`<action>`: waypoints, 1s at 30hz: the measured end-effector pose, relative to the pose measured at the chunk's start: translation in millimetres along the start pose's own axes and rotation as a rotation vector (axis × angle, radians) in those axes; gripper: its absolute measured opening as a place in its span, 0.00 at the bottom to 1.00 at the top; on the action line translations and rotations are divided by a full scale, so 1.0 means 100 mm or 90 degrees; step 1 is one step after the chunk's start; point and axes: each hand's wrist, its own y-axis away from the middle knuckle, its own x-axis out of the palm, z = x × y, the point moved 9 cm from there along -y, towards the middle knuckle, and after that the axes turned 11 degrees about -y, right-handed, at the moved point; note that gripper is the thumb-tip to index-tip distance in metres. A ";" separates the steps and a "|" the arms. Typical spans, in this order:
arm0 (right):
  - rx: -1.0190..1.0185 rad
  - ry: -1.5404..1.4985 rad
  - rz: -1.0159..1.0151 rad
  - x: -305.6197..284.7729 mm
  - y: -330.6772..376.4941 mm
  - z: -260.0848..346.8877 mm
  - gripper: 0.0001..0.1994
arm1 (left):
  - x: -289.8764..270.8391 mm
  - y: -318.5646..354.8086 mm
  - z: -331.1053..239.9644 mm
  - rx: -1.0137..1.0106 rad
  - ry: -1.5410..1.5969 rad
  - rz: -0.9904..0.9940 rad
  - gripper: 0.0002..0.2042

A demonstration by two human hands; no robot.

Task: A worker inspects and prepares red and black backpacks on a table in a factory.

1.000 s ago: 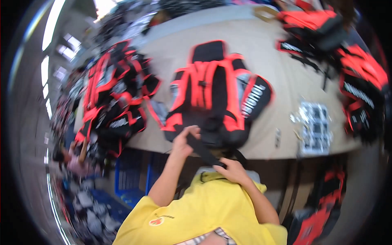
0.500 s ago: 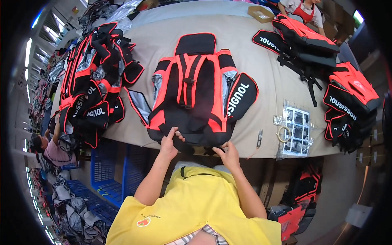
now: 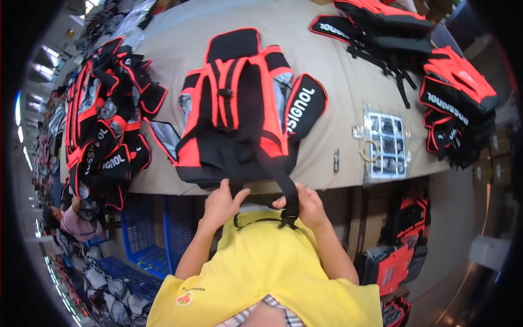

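My right hand (image 3: 309, 204) is clamped on one black strap (image 3: 279, 180), its buckle half hidden below my fingers, my left hand (image 3: 220, 204) presses fingers apart on the one red-and-black backpack (image 3: 242, 109) at twelve o'clock on the table (image 3: 338, 87).

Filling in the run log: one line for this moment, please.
left hand: on backpack bottom edge | right hand: gripping black strap | backpack: flat on table

Right hand (image 3: 306, 205) palm hidden behind the black strap (image 3: 283, 180) and its buckle. Near edge of the backpack (image 3: 239, 109) partly covered by the left hand (image 3: 222, 204). Far-right pile of bags (image 3: 457, 109) cut off by the dark rim. Small items on the clear sheet (image 3: 385, 144) too small to tell.
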 end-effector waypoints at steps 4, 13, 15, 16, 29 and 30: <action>0.047 -0.161 0.073 0.21 -0.02 0.12 0.48 | -0.63 0.62 -0.77 0.345 -0.042 -0.374 0.39; 0.150 -0.070 -0.031 0.17 0.09 -0.12 0.56 | -0.30 1.03 -1.52 0.658 -0.177 -0.141 0.41; 0.119 -0.071 0.050 0.27 0.12 -0.12 0.51 | -0.43 1.03 -1.49 0.684 -0.115 -0.246 0.29; 0.111 -0.051 0.107 0.33 0.16 -0.11 0.47 | -0.48 1.00 -1.45 0.689 -0.071 -0.282 0.24; 0.013 0.277 -0.169 -0.20 0.42 0.19 0.15 | -0.32 -0.08 0.41 0.001 0.681 -0.418 0.16; -0.048 0.344 -0.167 -0.09 0.44 0.35 0.15 | -0.29 -0.11 0.48 -0.018 0.715 -0.414 0.16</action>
